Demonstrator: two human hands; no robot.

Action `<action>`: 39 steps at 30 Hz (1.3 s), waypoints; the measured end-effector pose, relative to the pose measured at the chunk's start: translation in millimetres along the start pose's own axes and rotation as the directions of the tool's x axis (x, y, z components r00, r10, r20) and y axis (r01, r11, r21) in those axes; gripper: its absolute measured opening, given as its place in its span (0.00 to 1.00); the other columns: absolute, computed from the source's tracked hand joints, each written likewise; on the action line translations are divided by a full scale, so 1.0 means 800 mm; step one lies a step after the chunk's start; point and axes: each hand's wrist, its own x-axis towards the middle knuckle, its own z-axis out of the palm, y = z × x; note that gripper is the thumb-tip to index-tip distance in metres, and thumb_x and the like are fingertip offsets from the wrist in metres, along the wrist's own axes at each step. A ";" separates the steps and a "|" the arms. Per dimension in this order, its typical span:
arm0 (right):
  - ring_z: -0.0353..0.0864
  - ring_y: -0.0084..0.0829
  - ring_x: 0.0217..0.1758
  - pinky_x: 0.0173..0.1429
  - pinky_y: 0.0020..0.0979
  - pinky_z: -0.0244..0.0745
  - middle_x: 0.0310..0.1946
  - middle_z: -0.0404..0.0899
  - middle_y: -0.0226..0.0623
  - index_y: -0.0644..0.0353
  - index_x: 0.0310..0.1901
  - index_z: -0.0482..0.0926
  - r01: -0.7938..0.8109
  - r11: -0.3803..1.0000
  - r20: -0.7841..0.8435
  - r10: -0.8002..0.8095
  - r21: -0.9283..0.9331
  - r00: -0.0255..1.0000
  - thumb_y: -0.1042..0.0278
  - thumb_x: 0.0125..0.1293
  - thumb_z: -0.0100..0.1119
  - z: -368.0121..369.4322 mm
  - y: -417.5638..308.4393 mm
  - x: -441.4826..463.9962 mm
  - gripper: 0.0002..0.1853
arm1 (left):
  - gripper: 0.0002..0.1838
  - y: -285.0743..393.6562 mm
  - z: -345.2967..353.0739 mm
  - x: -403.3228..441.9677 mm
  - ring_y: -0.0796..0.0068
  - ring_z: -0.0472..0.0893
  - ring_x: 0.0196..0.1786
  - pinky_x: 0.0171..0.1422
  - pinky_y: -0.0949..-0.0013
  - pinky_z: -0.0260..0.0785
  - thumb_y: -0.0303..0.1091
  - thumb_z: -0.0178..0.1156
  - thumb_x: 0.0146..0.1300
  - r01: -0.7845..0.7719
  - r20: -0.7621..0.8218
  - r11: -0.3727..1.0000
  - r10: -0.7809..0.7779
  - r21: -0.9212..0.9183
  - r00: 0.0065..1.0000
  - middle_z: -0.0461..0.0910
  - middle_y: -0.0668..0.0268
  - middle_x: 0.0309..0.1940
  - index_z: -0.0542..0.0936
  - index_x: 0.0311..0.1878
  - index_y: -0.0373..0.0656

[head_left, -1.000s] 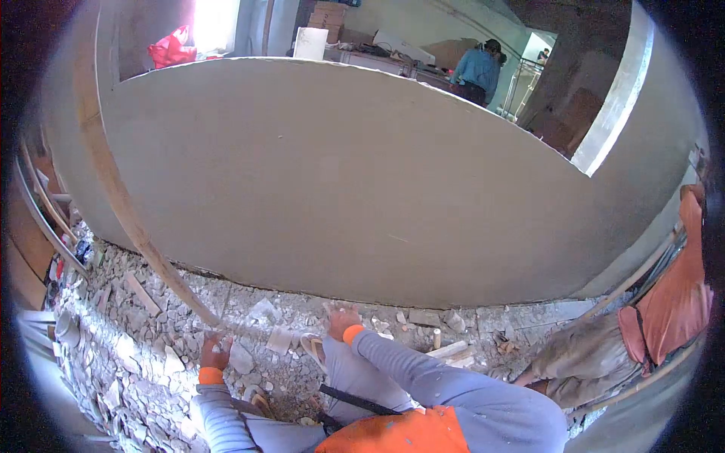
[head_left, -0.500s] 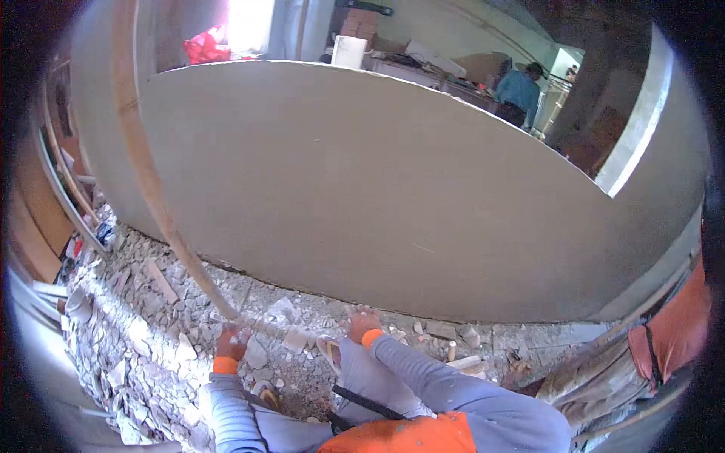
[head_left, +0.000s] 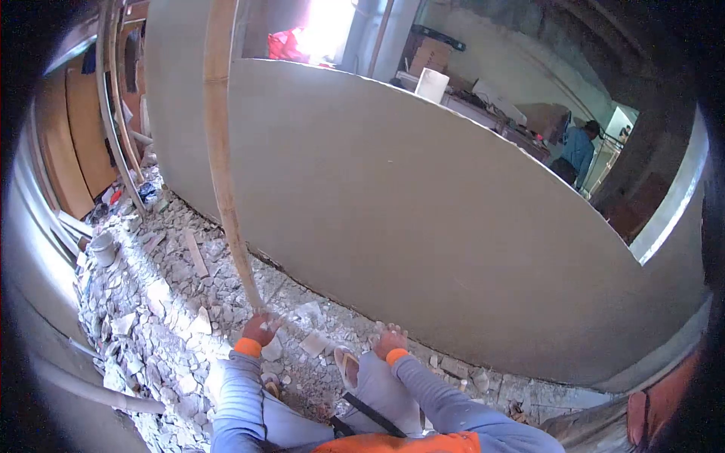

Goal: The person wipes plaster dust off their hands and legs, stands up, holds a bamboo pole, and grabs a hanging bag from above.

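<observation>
My left hand [head_left: 259,330], with an orange cuff at the wrist, is over the rubble close to the foot of a bamboo pole [head_left: 223,174]. Its fingers look apart and I see nothing in them. My right hand [head_left: 390,340] hangs past my bent knee, near the base of a smooth grey plastered wall [head_left: 423,211]. Those fingers are spread and hold nothing. Between and below the hands are my grey-trousered legs and a sandalled foot [head_left: 347,367].
Broken rubble [head_left: 166,302] covers the ground along the wall. A grey bucket [head_left: 103,249] stands at left, near more upright poles [head_left: 113,106]. Beyond the wall opening, a person in a blue shirt [head_left: 578,151] bends near a cluttered counter. A white container [head_left: 431,85] sits by the ledge.
My view has turned left, so the wall, pole and far person appear farther right. Both hands stay low over the rubble, and the left remains near the pole's foot.
</observation>
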 end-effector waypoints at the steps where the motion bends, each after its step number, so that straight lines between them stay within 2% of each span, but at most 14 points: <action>1: 0.57 0.47 0.67 0.68 0.53 0.48 0.63 0.61 0.45 0.48 0.65 0.59 0.005 1.000 -0.018 -0.006 -0.015 1.000 0.40 0.61 0.44 0.004 0.002 0.002 0.33 | 0.21 0.003 -0.003 0.001 0.54 0.76 0.50 0.56 0.60 0.68 0.55 0.59 0.55 0.009 0.025 1.000 -0.008 -0.010 1.000 0.78 0.55 0.46 0.80 0.44 0.49; 3: 0.58 0.46 0.66 0.67 0.53 0.49 0.62 0.61 0.45 0.48 0.65 0.59 0.017 0.999 -0.050 -0.019 -0.047 0.999 0.40 0.61 0.44 0.015 0.005 0.004 0.34 | 0.22 0.006 -0.009 0.000 0.54 0.76 0.50 0.56 0.60 0.68 0.56 0.57 0.56 0.029 0.076 0.999 -0.027 -0.032 0.997 0.77 0.55 0.46 0.80 0.45 0.50; 9: 0.56 0.47 0.68 0.67 0.54 0.48 0.64 0.58 0.45 0.48 0.66 0.56 0.004 0.999 0.017 -0.003 -0.043 1.000 0.40 0.60 0.44 0.014 0.007 0.010 0.35 | 0.24 -0.004 0.001 -0.001 0.53 0.76 0.48 0.55 0.59 0.69 0.58 0.55 0.56 -0.035 -0.010 0.999 0.035 0.014 0.999 0.78 0.56 0.45 0.80 0.44 0.49; 12: 0.55 0.48 0.68 0.67 0.55 0.48 0.65 0.57 0.45 0.48 0.67 0.56 -0.005 1.000 0.040 0.006 -0.022 0.999 0.40 0.59 0.46 -0.002 -0.001 0.000 0.36 | 0.22 -0.005 -0.002 0.008 0.54 0.76 0.48 0.55 0.58 0.69 0.56 0.55 0.57 -0.057 0.112 0.998 0.060 -0.027 0.992 0.79 0.57 0.44 0.80 0.44 0.50; 13: 0.54 0.48 0.69 0.67 0.55 0.48 0.65 0.57 0.45 0.48 0.67 0.56 -0.005 1.000 0.016 0.006 -0.020 1.000 0.41 0.59 0.46 0.003 -0.001 0.002 0.36 | 0.20 0.015 -0.014 0.002 0.56 0.76 0.49 0.55 0.59 0.68 0.54 0.55 0.57 0.042 0.119 0.999 -0.043 0.011 0.992 0.79 0.59 0.43 0.80 0.43 0.50; 16: 0.54 0.47 0.69 0.68 0.54 0.47 0.65 0.58 0.45 0.48 0.66 0.56 -0.005 1.000 -0.022 0.005 -0.007 1.000 0.41 0.59 0.47 0.013 -0.001 0.006 0.36 | 0.20 0.019 -0.015 -0.006 0.57 0.76 0.49 0.56 0.60 0.68 0.53 0.56 0.57 -0.035 -0.004 0.998 0.035 0.045 0.999 0.80 0.60 0.43 0.81 0.43 0.50; 20: 0.54 0.46 0.69 0.68 0.53 0.47 0.64 0.59 0.45 0.48 0.66 0.58 -0.010 1.000 -0.001 0.010 0.011 1.000 0.42 0.60 0.47 0.000 -0.001 -0.001 0.34 | 0.20 -0.064 0.054 0.011 0.57 0.77 0.49 0.56 0.61 0.68 0.53 0.60 0.54 -0.030 -0.025 0.989 0.027 -0.145 0.999 0.79 0.59 0.43 0.81 0.43 0.50; 21: 0.54 0.46 0.69 0.68 0.52 0.48 0.64 0.59 0.45 0.48 0.65 0.58 -0.012 1.000 -0.001 0.012 0.009 1.000 0.43 0.60 0.46 0.000 -0.001 -0.001 0.34 | 0.19 -0.059 0.046 0.010 0.56 0.77 0.48 0.55 0.61 0.69 0.53 0.60 0.54 -0.083 0.004 0.996 0.083 0.011 0.997 0.79 0.58 0.42 0.81 0.43 0.51; 24: 0.55 0.46 0.68 0.67 0.52 0.49 0.63 0.60 0.46 0.50 0.65 0.60 -0.014 1.000 0.014 0.014 0.016 1.000 0.43 0.60 0.46 0.000 0.001 0.003 0.33 | 0.19 -0.056 0.044 0.009 0.55 0.77 0.47 0.55 0.60 0.69 0.52 0.61 0.53 -0.158 -0.057 0.987 0.159 0.016 0.986 0.80 0.57 0.42 0.81 0.43 0.51; 27: 0.56 0.46 0.67 0.67 0.51 0.49 0.63 0.60 0.46 0.50 0.64 0.60 0.011 1.000 -0.032 -0.011 0.013 0.999 0.43 0.61 0.46 0.012 0.008 0.004 0.32 | 0.18 -0.025 0.022 0.003 0.55 0.78 0.47 0.55 0.60 0.69 0.52 0.62 0.53 -0.053 0.008 0.998 0.053 0.019 0.999 0.80 0.57 0.41 0.81 0.43 0.53; 29: 0.56 0.47 0.68 0.67 0.51 0.49 0.63 0.60 0.47 0.51 0.64 0.60 0.015 1.000 -0.043 -0.014 0.023 0.999 0.43 0.62 0.44 0.011 0.008 0.000 0.32 | 0.17 -0.069 0.063 0.009 0.56 0.78 0.46 0.53 0.61 0.70 0.50 0.63 0.52 -0.009 -0.082 0.930 -0.023 -0.366 0.996 0.80 0.57 0.41 0.81 0.41 0.51; 31: 0.55 0.47 0.68 0.67 0.51 0.48 0.63 0.60 0.47 0.51 0.64 0.60 0.011 1.000 -0.055 -0.009 0.020 0.998 0.44 0.63 0.43 0.011 0.006 -0.003 0.31 | 0.16 -0.070 0.066 0.010 0.56 0.79 0.45 0.52 0.61 0.70 0.48 0.65 0.51 -0.039 -0.112 0.906 -0.010 -0.423 0.994 0.80 0.57 0.39 0.82 0.39 0.50; 33: 0.55 0.47 0.68 0.67 0.51 0.48 0.64 0.59 0.46 0.51 0.64 0.60 -0.004 1.000 -0.065 0.004 0.005 0.998 0.44 0.63 0.42 0.017 0.006 -0.002 0.31 | 0.14 -0.025 0.015 -0.003 0.57 0.79 0.43 0.51 0.62 0.71 0.45 0.66 0.51 -0.141 -0.092 0.976 0.127 -0.164 0.988 0.81 0.58 0.38 0.82 0.37 0.48; 39: 0.55 0.45 0.68 0.67 0.50 0.49 0.63 0.60 0.43 0.50 0.63 0.62 -0.026 0.998 -0.055 0.030 0.062 0.998 0.45 0.62 0.43 0.022 0.008 0.007 0.30 | 0.12 -0.004 0.004 -0.004 0.58 0.80 0.42 0.50 0.63 0.71 0.41 0.69 0.48 -0.225 -0.224 0.944 0.172 -0.240 0.959 0.81 0.58 0.37 0.83 0.34 0.47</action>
